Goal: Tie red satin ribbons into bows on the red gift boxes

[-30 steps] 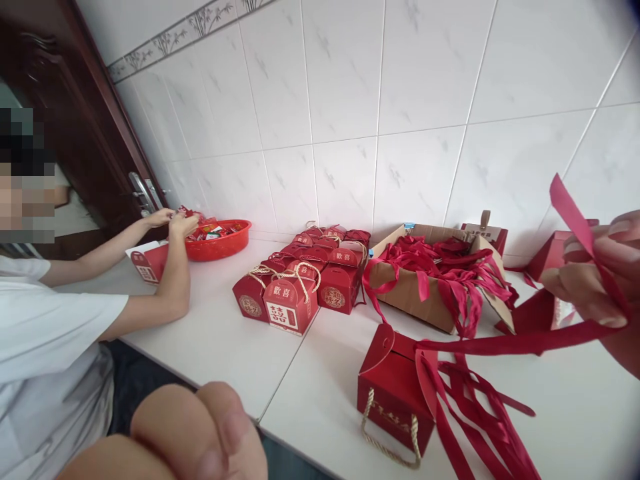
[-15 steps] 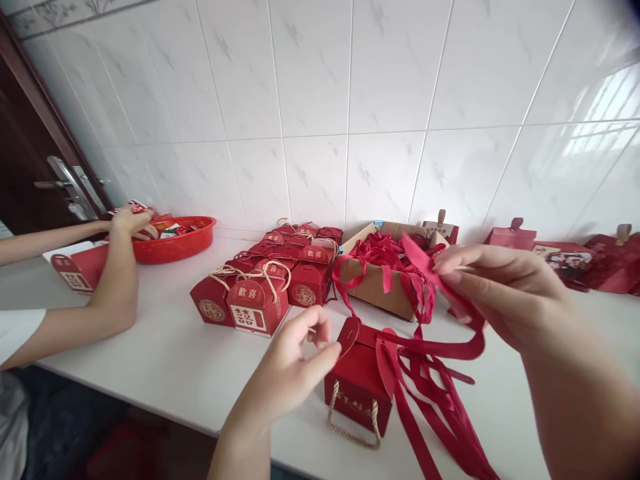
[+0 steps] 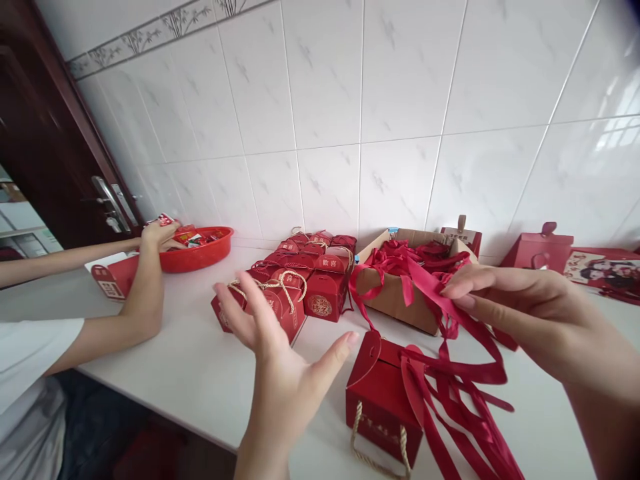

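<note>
My right hand (image 3: 520,313) pinches a red ribbon (image 3: 430,287) between thumb and fingertips, its end pointing up and left. The ribbon curves down to the top of a red gift box (image 3: 380,393), where it passes through the flap. My left hand (image 3: 290,367) is raised with fingers spread, to the left of that box and apart from it. A twisted rope handle (image 3: 357,443) hangs down the box's front. More red ribbons (image 3: 470,420) trail over the table on the box's right side.
A cardboard box (image 3: 400,303) full of red ribbons stands behind. Several finished-looking red boxes (image 3: 320,287) are grouped left of it. Farther left, a co-worker's hands (image 3: 163,237) reach over a red basin (image 3: 207,255) of packets, beside an open red box (image 3: 123,273). More red packages (image 3: 540,257) line the wall.
My left hand has lifted away from the box flap and its fingers have spread. My right hand still holds the ribbon end. The whole view has shifted left.
</note>
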Motion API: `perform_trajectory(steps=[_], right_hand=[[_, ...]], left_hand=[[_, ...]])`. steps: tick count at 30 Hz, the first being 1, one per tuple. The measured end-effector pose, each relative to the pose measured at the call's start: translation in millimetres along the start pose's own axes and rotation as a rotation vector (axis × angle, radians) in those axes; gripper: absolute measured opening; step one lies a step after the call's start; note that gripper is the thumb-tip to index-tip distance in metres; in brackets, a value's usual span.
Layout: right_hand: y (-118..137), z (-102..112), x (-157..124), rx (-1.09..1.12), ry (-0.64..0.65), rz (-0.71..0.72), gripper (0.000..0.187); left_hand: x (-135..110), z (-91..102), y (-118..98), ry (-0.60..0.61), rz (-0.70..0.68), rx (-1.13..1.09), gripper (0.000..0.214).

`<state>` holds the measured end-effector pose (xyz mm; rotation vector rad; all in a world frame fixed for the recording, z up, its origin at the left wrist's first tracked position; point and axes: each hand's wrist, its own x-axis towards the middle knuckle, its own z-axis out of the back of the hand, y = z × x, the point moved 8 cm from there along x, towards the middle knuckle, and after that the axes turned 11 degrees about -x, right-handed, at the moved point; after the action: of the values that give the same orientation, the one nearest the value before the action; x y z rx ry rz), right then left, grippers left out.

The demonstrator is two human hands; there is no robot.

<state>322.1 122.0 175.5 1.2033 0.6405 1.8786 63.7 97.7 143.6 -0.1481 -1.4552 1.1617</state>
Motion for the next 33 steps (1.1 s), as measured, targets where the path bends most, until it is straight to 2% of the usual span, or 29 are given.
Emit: perform_trajectory(steps=[3,6,8,11,12,14,15,16,19,24,28,31,33], right_hand=[[1,0,0,-0.011,-0.007,0.026,0.007],[2,2,0,-0.017,-0.016,0.068,0.007],[2,3,-1,-0.018,-0.024,0.084,0.009],[1,6,-3,-0.012,-0.04,0.091,0.01],[0,7,-3,-0.01,-0.045,0.09,0.01],[0,7,-3,-0.011,-0.048,0.086,0.009],[0,7,-3,-0.012,-0.048,0.082,0.009],[0,7,-3,-0.014,-0.047,0.078,0.009],[-2,5,-1,-0.02,-0.039,0.055,0.008],[-3,1,1,-0.006,-0.02,0.007,0.006],[-6,0,1,0.003,-0.011,-0.026,0.007],[-7,2,0,-0.004,-0.021,-0.015,0.008],[-6,4,0,-0.011,-0.037,-0.003,0.008]], left_hand=[[-1,-8.6,9,0.039,0.046,-0.006,0.126],[-5,-15.0,5,0.111,0.03,0.007,0.107],[-7,-16.9,0,0.143,0.005,0.016,0.103],[-6,-9.7,-4,0.073,-0.033,0.006,0.099],[-5,-4.3,-6,0.016,-0.043,-0.038,0.087],[-5,6.8,-9,-0.094,-0.065,-0.187,0.047],[-5,10.5,-11,-0.126,-0.079,-0.271,0.028],[-5,12.2,-12,-0.139,-0.087,-0.342,0.017],[-5,9.5,-15,-0.108,-0.103,-0.415,0.019],[-3,-4.0,-14,0.036,-0.151,-0.366,0.02],[-4,-10.9,-12,0.103,-0.17,-0.379,0.019],[-6,-15.1,-13,0.142,-0.184,-0.409,0.018],[-6,-12.6,-14,0.105,-0.186,-0.469,0.019]])
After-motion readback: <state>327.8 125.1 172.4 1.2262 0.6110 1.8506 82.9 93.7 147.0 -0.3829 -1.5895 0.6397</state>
